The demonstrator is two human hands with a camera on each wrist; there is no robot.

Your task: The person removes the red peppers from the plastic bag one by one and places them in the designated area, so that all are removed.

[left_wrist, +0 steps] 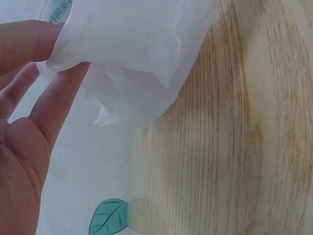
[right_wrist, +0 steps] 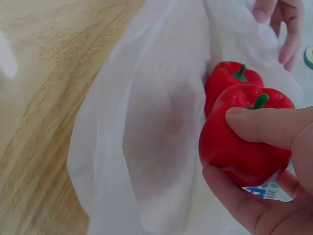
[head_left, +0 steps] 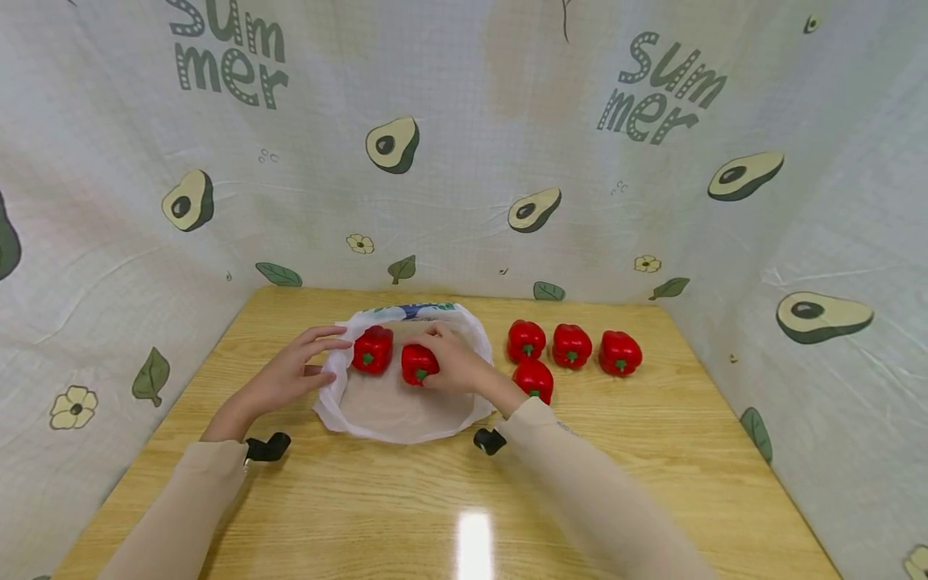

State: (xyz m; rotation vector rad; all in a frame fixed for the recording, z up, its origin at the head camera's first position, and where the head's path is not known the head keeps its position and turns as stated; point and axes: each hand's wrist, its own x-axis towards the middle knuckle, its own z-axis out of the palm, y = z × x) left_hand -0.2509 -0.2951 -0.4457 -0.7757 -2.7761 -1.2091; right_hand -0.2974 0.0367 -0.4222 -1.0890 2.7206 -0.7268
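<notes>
I have the right hand (head_left: 451, 362) inside the mouth of the white bag (head_left: 406, 411), its grip pinching a red pepper (right_wrist: 247, 142) between thumb and fingers, green stem facing up past the thumb. On my side, the left hand (head_left: 290, 372) has its fingers spread against the bag's left rim, apparently steadying the opening. One other pepper (head_left: 373, 350) sits in the bag, just left of the held one; four loose peppers (head_left: 572, 346) stand on the table (head_left: 362, 507) to the bag's right. I read this as the placing step. I can't tell whether the held pepper touches the bag's bottom, so the next move calls for settling it gently, then loosening the right grip without dragging the rim.
</notes>
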